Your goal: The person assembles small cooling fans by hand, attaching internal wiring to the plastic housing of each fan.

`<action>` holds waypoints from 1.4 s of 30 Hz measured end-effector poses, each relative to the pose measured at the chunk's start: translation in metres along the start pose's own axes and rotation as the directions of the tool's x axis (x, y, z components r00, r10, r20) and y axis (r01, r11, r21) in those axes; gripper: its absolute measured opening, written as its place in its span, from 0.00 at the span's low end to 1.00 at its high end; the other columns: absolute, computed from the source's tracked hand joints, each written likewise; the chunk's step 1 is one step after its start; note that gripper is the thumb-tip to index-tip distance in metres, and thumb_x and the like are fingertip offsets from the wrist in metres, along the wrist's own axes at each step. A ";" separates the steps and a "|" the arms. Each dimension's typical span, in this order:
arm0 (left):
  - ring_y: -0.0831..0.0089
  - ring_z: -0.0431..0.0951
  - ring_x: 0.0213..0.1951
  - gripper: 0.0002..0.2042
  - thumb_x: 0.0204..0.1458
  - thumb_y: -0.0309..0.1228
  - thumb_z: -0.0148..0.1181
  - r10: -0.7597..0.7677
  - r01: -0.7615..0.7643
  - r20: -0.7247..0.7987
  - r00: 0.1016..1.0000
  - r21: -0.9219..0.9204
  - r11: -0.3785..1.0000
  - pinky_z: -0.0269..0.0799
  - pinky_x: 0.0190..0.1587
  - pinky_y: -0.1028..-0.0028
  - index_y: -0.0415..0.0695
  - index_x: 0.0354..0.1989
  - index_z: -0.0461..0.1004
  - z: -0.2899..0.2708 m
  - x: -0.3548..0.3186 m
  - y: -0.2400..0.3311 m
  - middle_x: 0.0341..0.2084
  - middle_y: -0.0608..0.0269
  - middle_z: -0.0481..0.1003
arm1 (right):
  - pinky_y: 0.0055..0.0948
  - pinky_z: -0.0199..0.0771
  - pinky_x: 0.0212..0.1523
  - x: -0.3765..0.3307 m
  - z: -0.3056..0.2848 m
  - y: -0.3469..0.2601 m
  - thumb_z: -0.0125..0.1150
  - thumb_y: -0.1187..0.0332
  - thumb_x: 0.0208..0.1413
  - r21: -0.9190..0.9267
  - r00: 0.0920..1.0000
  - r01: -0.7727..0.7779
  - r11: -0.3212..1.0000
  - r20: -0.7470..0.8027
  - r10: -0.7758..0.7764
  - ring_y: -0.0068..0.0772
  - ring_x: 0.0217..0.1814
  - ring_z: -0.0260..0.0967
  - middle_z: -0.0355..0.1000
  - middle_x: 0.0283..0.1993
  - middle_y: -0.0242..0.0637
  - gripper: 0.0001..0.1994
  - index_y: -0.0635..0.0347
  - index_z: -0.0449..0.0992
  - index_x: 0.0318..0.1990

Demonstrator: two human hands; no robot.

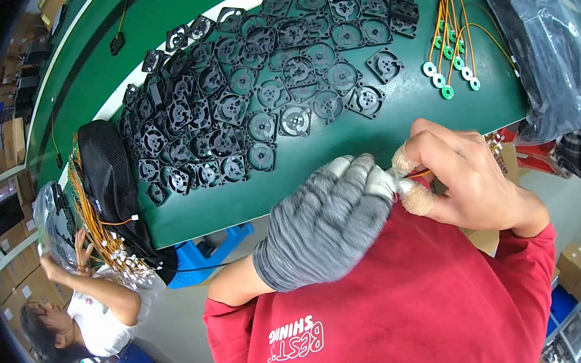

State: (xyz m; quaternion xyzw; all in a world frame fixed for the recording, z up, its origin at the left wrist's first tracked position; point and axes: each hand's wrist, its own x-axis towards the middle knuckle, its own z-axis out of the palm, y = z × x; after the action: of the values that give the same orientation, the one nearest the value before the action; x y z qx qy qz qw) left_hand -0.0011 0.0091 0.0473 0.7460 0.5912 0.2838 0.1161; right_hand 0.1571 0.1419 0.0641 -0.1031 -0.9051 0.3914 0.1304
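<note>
The left hand [327, 217], in a grey knit glove with white fingertips, is curled into a loose fist just off the near edge of the green table [344, 147], knuckles up, forearm coming in from below beside a red sleeve. Its fingertips meet those of the right hand [462, 176], which is bare apart from pale tape wrapped around the thumb and forefinger. The right hand is bent at the wrist, fingers folded inward, and both hands pinch a thin orange wire [419, 174] between them; only a short bit of it shows between the fingertips, so what hangs at its ends cannot be told.

On the table top, a broad spread of black square fan frames [271, 76] covers the middle and far part, many overlapping, reaching toward the left edge. Near the right part of the table lies a bundle of orange leads ending in small green and white rings [451, 77]. Beyond them, at the right edge, sits a dark translucent plastic bag [546, 30]; its contents cannot be made out. At the left edge a black mesh pouch [109, 177] lies beside a sheaf of orange wires with white connectors [108, 245]. Another person [84, 320] in a white top is at the lower left, holding a clear bag.
</note>
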 end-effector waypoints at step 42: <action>0.63 0.70 0.43 0.14 0.47 0.28 0.56 -0.432 -0.196 -0.164 0.887 -0.980 -0.031 0.67 0.48 0.63 0.40 0.42 0.68 -0.032 0.126 -0.122 0.37 0.55 0.71 | 0.30 0.60 0.51 0.002 -0.092 0.073 0.57 0.78 0.44 -0.663 0.612 -0.325 0.674 -0.691 -0.385 0.38 0.48 0.64 0.68 0.46 0.40 0.13 0.62 0.71 0.40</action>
State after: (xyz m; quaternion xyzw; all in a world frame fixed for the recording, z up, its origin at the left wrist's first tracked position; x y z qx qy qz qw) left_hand -0.1007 0.1568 0.0473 0.2943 0.2807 0.7626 0.5030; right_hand 0.1900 0.2542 0.0713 -0.2908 -0.8282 -0.0990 0.4688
